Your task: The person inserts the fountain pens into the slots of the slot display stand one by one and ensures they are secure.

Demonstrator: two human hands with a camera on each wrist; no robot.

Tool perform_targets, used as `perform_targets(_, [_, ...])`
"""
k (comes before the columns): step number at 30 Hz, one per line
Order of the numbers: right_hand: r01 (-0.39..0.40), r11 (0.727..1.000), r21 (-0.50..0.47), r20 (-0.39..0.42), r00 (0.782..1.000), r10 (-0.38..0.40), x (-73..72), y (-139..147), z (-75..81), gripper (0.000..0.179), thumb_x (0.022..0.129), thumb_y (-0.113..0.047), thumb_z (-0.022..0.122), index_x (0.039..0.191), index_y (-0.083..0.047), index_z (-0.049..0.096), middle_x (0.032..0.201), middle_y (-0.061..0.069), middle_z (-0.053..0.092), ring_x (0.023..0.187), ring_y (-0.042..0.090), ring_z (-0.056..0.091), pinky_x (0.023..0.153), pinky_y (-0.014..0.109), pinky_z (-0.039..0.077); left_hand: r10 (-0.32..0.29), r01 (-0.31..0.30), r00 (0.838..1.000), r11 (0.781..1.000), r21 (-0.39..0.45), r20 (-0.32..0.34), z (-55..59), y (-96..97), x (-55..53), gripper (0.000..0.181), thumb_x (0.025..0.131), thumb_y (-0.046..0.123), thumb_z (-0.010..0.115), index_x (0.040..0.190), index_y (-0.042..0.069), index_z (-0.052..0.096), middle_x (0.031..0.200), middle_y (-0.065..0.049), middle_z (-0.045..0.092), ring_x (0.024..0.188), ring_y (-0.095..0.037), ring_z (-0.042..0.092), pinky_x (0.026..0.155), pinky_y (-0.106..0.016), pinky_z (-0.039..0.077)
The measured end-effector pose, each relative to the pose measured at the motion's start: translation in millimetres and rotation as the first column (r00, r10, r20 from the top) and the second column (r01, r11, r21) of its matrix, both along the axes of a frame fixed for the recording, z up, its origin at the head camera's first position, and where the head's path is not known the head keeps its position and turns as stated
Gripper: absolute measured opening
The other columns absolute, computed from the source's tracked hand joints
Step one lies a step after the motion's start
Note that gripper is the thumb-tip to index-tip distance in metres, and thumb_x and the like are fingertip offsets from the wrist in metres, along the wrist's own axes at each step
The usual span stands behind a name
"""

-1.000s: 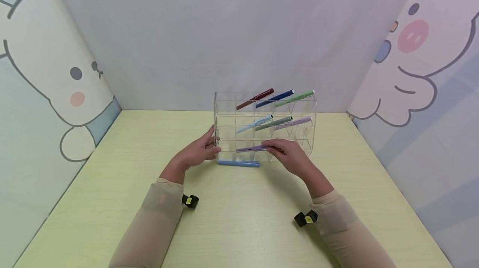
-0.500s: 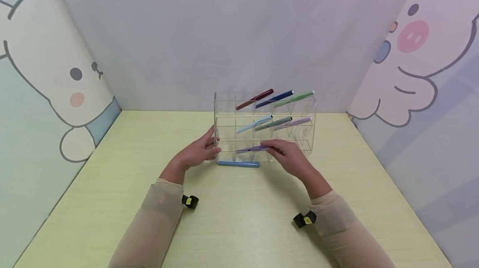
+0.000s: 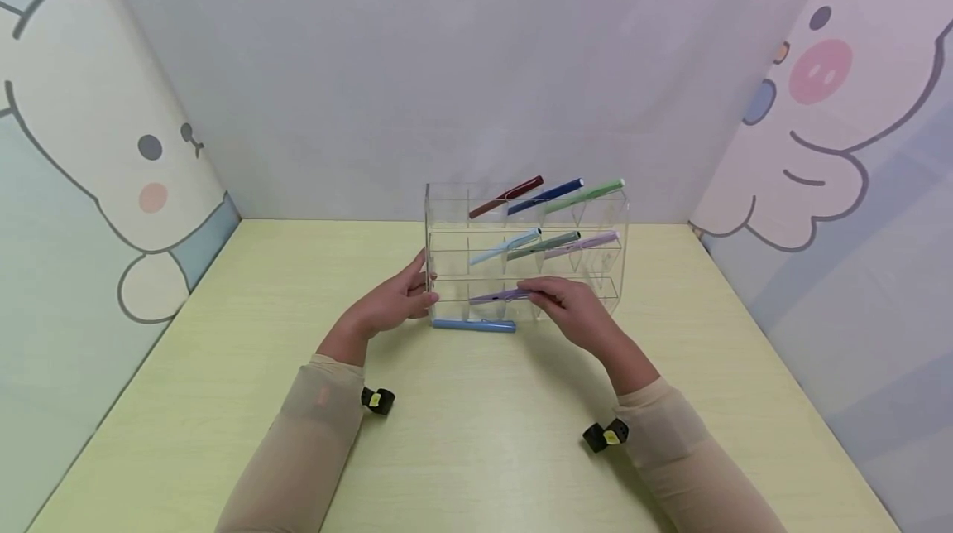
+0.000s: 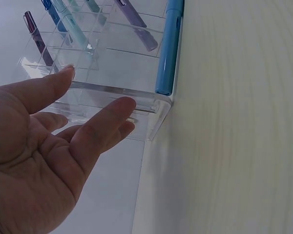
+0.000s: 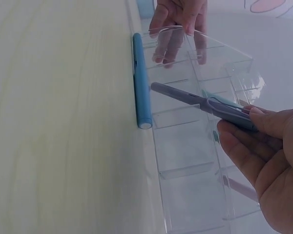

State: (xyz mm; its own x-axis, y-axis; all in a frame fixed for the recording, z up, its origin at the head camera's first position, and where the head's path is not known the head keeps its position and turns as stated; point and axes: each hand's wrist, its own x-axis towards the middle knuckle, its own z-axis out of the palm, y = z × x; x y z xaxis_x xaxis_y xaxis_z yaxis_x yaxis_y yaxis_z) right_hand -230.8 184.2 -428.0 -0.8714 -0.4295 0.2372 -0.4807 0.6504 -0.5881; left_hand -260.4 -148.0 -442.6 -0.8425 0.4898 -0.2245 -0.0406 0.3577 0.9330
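Note:
My right hand pinches the capped upper end of a purple pen between thumb and fingers. The pen slants over the bottom tier of a clear acrylic rack, its lower end at the second compartment from the left. Against the rack's left side panel, my left hand rests with its fingers spread and fairly straight; in the left wrist view its thumb and fingertips lie along that panel. A blue pen lies sideways along the rack's front bottom edge, just below the purple one.
Dark red, navy and light green pens lean in the top tier. Pale blue, grey-green and lilac pens fill middle compartments. A grey wall stands behind the pale table.
The purple pen's end and my right hand have shifted very slightly left. My left hand, the rack and the other pens stay in place.

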Motion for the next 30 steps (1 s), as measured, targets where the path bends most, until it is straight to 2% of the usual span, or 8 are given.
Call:
perform_targets(3, [-0.009,1.000,0.003,0.019,1.000,0.009,-0.3,1.3,1.0,0.032,0.101,-0.023,0.057,0.132,-0.021,0.065,0.126,0.000,0.067,0.099,0.016,0.066,0.081,0.038,0.057,0.011,-0.011,1.000,1.000,-0.006,0.009,-0.2,0.3,0.4,0.084,0.103,0.027,0.053,0.154,0.044,-0.011,0.163,-0.009,0.020,0.130,-0.035,0.053,0.113,-0.063,0.024])
perform_targets(8, [-0.012,0.999,-0.046,0.029,0.999,0.014,1.3,8.1,10.0,0.044,0.100,-0.033,0.058,0.143,-0.023,0.052,0.134,0.003,0.062,0.112,0.021,0.066,0.091,0.041,0.055,0.014,-0.014,1.000,1.000,-0.016,0.007,-0.5,-0.4,0.4,0.085,0.101,0.032,0.055,0.153,0.047,-0.010,0.163,-0.009,0.022,0.126,-0.034,0.057,0.112,-0.068,0.021])
perform_targets(12, [-0.025,0.992,-0.120,-0.104,0.994,0.012,3.4,14.4,22.2,0.044,0.097,-0.025,0.063,0.139,-0.016,0.054,0.131,0.008,0.062,0.116,0.024,0.064,0.094,0.043,0.054,0.012,-0.012,1.000,1.000,-0.007,0.008,-0.8,-0.6,-0.8,0.084,0.101,0.032,0.055,0.153,0.047,-0.010,0.162,-0.008,0.023,0.127,-0.033,0.056,0.113,-0.064,0.024])
perform_targets(15, [-0.048,0.990,-0.135,-0.215,0.976,0.019,5.7,17.1,30.3,0.036,0.094,-0.018,0.067,0.129,-0.012,0.061,0.119,0.006,0.066,0.107,0.017,0.066,0.088,0.038,0.057,-0.003,0.003,1.000,1.000,0.008,-0.005,-1.4,-1.3,-1.7,0.084,0.102,0.029,0.053,0.154,0.044,-0.011,0.163,-0.011,0.021,0.130,-0.035,0.053,0.114,-0.060,0.027])
perform_targets(17, [-0.066,0.991,-0.116,-0.248,0.968,0.036,7.6,16.8,33.5,0.029,0.093,-0.017,0.069,0.122,-0.012,0.065,0.111,0.000,0.067,0.099,0.012,0.066,0.084,0.034,0.058,-0.007,0.007,1.000,1.000,0.005,-0.009,-0.4,-3.2,-2.1,0.084,0.102,0.030,0.054,0.154,0.043,-0.011,0.163,-0.012,0.020,0.130,-0.035,0.053,0.114,-0.060,0.027])
perform_targets(21, [-0.125,0.992,-0.025,-0.145,0.982,0.120,12.4,11.1,36.8,0.023,0.095,-0.028,0.066,0.115,-0.016,0.069,0.105,-0.007,0.069,0.091,0.005,0.065,0.080,0.031,0.057,0.002,-0.002,1.000,1.000,-0.013,-0.005,1.2,-6.1,-2.3,0.086,0.101,0.033,0.055,0.154,0.044,-0.011,0.163,-0.011,0.020,0.128,-0.035,0.054,0.113,-0.063,0.024])
perform_targets(26, [-0.162,0.982,0.095,0.058,0.986,0.157,16.2,-1.2,31.1,0.031,0.096,-0.039,0.062,0.120,-0.021,0.068,0.113,-0.003,0.070,0.098,0.008,0.066,0.087,0.038,0.056,-0.001,0.001,1.000,1.000,0.002,-0.004,-0.8,-4.7,-2.6,0.086,0.101,0.030,0.055,0.155,0.042,-0.011,0.163,-0.013,0.019,0.131,-0.035,0.052,0.114,-0.058,0.029])
perform_targets(30, [-0.190,0.953,0.235,0.076,0.981,0.177,17.5,-16.8,24.4,0.030,0.095,-0.035,0.066,0.119,-0.018,0.069,0.112,-0.001,0.071,0.099,0.013,0.067,0.086,0.038,0.056,-0.001,0.001,1.000,1.000,0.012,0.017,-2.9,-2.5,-2.9,0.085,0.101,0.030,0.056,0.154,0.044,-0.010,0.163,-0.012,0.019,0.131,-0.035,0.052,0.114,-0.053,0.031])
